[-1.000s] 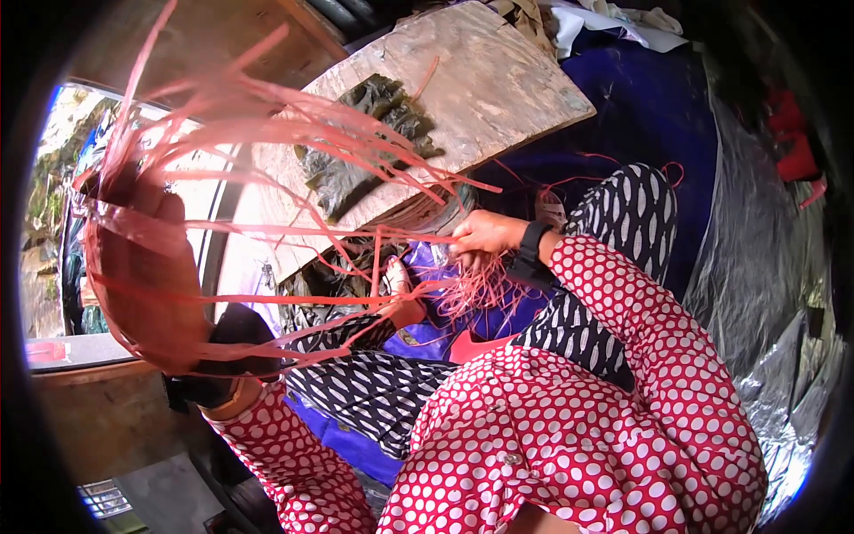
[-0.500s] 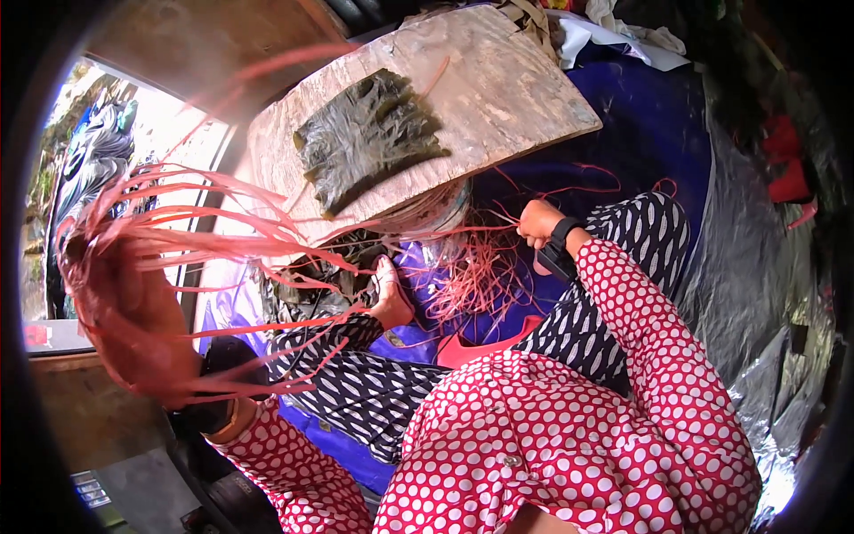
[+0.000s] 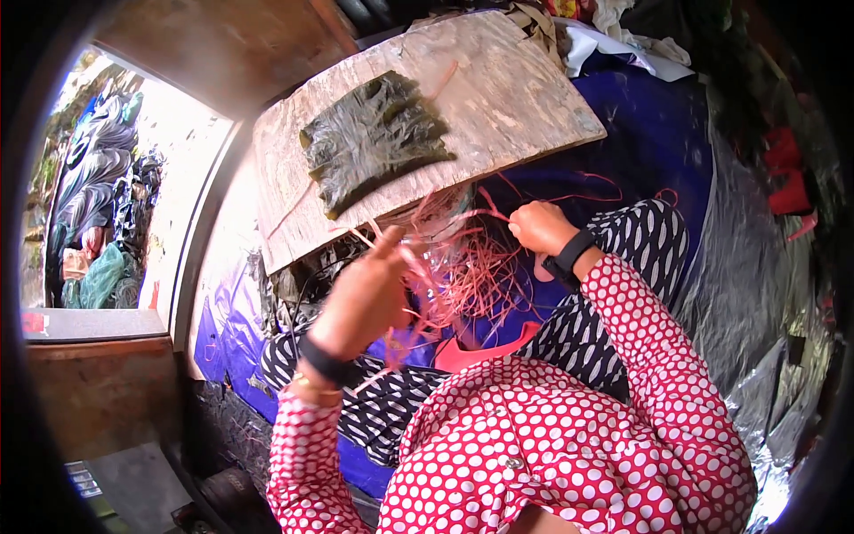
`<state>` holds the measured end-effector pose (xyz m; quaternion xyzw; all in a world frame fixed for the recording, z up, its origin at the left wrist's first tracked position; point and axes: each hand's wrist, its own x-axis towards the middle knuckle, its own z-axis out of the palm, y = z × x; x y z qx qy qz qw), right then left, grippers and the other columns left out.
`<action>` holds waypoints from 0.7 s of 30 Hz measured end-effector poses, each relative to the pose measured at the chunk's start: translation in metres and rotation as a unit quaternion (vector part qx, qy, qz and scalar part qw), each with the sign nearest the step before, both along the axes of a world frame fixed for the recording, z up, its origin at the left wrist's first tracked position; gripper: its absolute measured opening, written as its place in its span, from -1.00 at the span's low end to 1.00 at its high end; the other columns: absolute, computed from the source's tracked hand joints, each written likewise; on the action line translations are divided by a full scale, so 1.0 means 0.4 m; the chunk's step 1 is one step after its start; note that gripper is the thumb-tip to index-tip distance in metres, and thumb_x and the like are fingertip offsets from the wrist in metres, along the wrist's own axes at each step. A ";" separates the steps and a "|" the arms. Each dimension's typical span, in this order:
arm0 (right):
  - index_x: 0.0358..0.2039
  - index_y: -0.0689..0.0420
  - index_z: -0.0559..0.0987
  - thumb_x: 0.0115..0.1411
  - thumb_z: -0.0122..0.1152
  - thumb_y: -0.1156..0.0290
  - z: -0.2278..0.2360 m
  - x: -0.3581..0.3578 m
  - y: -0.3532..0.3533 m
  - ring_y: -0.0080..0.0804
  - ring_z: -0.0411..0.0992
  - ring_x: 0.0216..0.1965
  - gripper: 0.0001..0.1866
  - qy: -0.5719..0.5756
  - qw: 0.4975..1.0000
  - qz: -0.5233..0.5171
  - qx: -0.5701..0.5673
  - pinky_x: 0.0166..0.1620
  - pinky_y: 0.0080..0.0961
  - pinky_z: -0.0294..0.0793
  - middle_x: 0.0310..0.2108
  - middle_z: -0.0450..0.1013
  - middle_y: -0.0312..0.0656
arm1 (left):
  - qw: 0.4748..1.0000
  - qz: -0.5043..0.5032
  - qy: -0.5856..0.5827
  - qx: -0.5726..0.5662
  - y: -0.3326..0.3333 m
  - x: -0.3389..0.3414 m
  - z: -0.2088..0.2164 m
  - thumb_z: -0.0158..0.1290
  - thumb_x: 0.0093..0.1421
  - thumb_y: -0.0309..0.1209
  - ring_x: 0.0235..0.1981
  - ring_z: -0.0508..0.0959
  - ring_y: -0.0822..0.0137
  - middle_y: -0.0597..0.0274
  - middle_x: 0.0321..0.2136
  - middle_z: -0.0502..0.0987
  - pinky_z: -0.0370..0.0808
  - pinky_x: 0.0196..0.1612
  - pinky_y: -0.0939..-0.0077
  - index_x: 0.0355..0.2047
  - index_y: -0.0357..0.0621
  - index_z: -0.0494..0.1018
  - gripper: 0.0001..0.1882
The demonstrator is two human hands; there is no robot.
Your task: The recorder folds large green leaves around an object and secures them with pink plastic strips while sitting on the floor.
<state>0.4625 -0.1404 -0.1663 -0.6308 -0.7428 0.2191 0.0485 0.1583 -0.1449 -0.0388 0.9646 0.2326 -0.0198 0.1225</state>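
Note:
My right hand is closed, pinching pink twine strands above my bent right knee. Motion blurs my left hand, which is over my left shin with fingers curled around more of the same strands; some hang beside it. Between my legs, a loose tangle of thin pink twine spreads out below the board. On the tilted wooden board ahead of me lies a flat, dark green bundle of leaves. Its underside is hidden.
A blue plastic sheet covers the floor under me. Dark leaves are heaped beneath the board's left edge. Crumpled grey plastic sheeting runs along the right. At the left, a window opening shows piled material outside.
My left hand has swung from the far left in toward the tangle, and the stretched strands have gone slack. My right hand stays nearly in place, still pinching strands.

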 end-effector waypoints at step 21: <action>-0.28 0.16 0.55 0.26 -0.03 0.28 0.412 -0.121 0.087 -0.59 0.31 -0.73 -0.74 0.324 0.929 0.099 -0.153 -0.62 -0.62 0.27 -0.69 0.39 -0.28 | 0.808 0.435 -0.374 -0.136 0.202 -0.155 0.020 0.08 0.09 -0.50 -0.46 0.52 0.47 0.25 -0.40 0.57 0.43 -0.42 0.61 -0.25 -0.26 0.52 -0.81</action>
